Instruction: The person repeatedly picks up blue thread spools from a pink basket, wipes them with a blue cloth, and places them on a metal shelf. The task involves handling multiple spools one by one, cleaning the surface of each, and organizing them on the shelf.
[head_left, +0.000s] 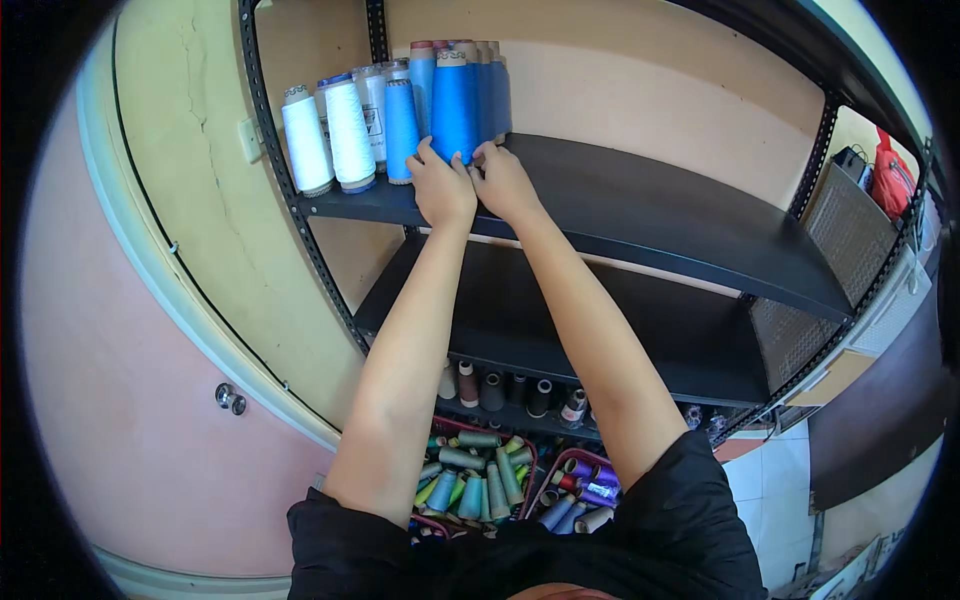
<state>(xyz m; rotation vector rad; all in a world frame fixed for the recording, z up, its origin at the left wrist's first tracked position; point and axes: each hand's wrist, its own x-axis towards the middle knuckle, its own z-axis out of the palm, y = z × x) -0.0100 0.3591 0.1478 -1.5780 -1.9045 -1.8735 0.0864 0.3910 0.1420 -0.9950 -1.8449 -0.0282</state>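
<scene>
A large blue thread cone (453, 105) stands upright at the front of the upper black shelf (637, 202). My left hand (444, 186) grips its base from the left, with the thumb across the front. My right hand (507, 180) has its bent fingers at the lower right of the same cone. Just left of my left hand is a slimmer blue thread cone (400, 129). Further left stand white thread cones (349, 131) (307, 142). Behind the large cone, more blue cones (498, 94) form a row, partly hidden.
A black metal upright (274, 127) borders the shelf at left. Below are another black shelf (660, 322) and a row of dark thread cones (539, 397). Baskets at the bottom hold green cones (508, 476) and purple cones (598, 492). A pink door (172, 450) is at left.
</scene>
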